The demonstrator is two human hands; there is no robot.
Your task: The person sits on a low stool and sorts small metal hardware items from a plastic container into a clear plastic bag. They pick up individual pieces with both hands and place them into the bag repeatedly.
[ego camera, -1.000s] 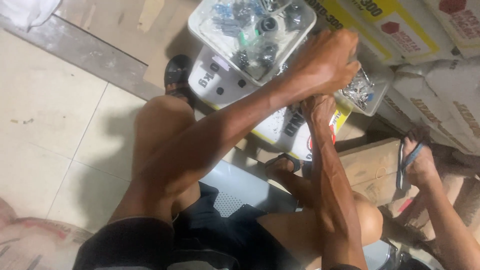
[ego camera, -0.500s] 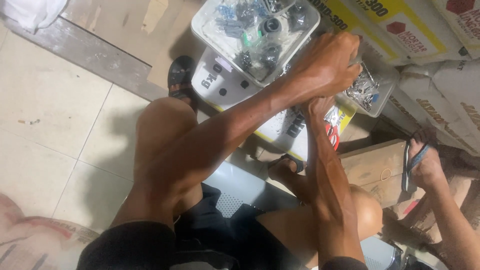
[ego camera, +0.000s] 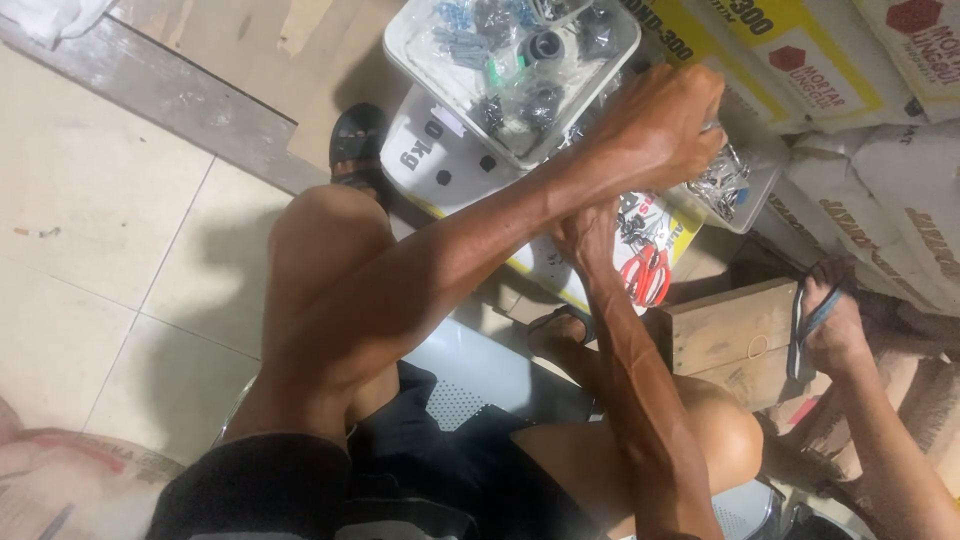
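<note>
Pale tiled floor [ego camera: 120, 230] at left, a metal threshold strip [ego camera: 150, 85] across the top, printed sacks [ego camera: 880, 130] heaped at right. Seated on a perforated metal bench [ego camera: 470, 385], knees drawn up, a black sandal [ego camera: 357, 150] on one foot. Left hand [ego camera: 660, 125] stretched across the body, fingers curled and pressed together over the small clear tray of metal bits [ego camera: 735, 185], seemingly pinching some of them; exact hold hidden under the knuckles. Right hand [ego camera: 585, 235] below the left forearm, resting just beside the red-handled pliers [ego camera: 650, 272] on the white carton [ego camera: 450, 165]; cannot tell whether spread or closed. Larger white tray of bagged fittings [ego camera: 510, 70] on top of the carton. Wooden box [ego camera: 735, 340] at right, another person's foot in a flip-flop [ego camera: 825, 325] against it.
</note>
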